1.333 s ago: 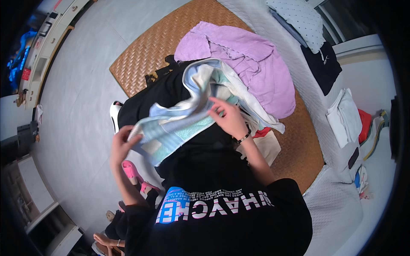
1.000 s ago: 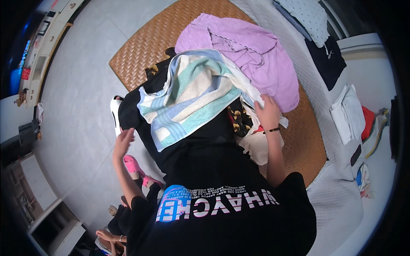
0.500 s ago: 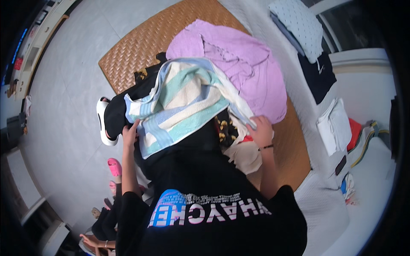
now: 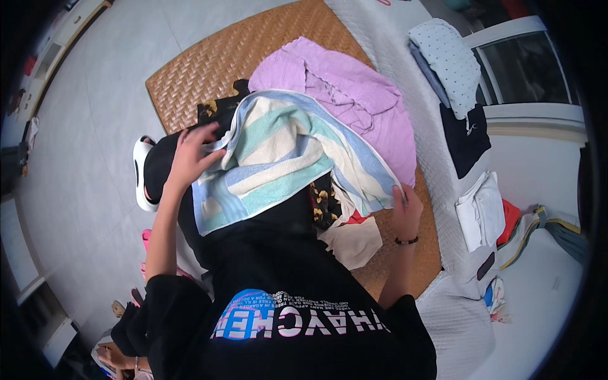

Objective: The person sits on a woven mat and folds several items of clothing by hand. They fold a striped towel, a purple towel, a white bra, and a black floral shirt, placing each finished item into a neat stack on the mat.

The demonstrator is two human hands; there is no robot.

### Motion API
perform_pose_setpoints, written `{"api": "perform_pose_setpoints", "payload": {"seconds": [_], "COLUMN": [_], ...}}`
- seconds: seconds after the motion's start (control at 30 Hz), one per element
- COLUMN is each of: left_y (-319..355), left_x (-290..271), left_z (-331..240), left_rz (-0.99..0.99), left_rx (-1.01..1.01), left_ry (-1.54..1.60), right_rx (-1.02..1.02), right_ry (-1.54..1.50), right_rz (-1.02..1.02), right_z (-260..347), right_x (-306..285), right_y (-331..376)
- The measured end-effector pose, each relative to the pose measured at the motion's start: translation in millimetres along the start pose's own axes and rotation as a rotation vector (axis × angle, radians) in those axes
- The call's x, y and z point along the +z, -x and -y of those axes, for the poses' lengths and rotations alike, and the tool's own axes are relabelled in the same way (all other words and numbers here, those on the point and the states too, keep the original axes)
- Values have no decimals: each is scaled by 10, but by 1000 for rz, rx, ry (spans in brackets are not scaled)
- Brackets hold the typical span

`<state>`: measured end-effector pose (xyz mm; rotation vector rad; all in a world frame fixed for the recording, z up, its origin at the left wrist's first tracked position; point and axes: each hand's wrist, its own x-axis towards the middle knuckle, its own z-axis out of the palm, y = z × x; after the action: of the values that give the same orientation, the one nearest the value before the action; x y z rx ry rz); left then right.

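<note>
Landmark for this report: the striped towel, banded in cream, mint and blue, lying spread over a heap of clothes on the woven mat.

Left of the towel, a white object sits on the pale floor; its kind cannot be told. The left hand rests on the towel's left edge, fingers spread and curled over the cloth, apparently pinning or pinching that side so the fabric stays taut; a full pinch cannot be confirmed.

Under the towel's near edge lies a dark garment with yellow print, and just below that a cream cloth. Behind the towel, touching it, a lilac garment lies crumpled.

At the towel's lower right corner, the right hand grips the cloth, fingers closed over the edge. With each hand at an opposite end, the towel appears held stretched for flattening.

Well right of the towel, on the quilted bed, folded items lie apart in a row: a dotted pale-blue piece, a black piece and a white piece, apparently kept clear of the unsorted heap.
</note>
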<state>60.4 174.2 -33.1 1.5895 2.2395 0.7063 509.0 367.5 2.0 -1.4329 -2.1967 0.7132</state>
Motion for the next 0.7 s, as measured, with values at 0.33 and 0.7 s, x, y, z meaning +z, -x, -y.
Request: {"api": "perform_pose_setpoints", "payload": {"seconds": [0.33, 0.7], "left_y": [-762, -1339], "left_x": [-1588, -3540], "left_z": [848, 738], "left_rz": [-225, -471], "left_rx": [80, 440], "left_ry": [-159, -507], "right_rx": [-157, -419], "right_ry": [379, 537], "right_rz": [-305, -824], "right_z": [3, 239], "right_x": [-1524, -2611], "right_y": [-949, -1097]}}
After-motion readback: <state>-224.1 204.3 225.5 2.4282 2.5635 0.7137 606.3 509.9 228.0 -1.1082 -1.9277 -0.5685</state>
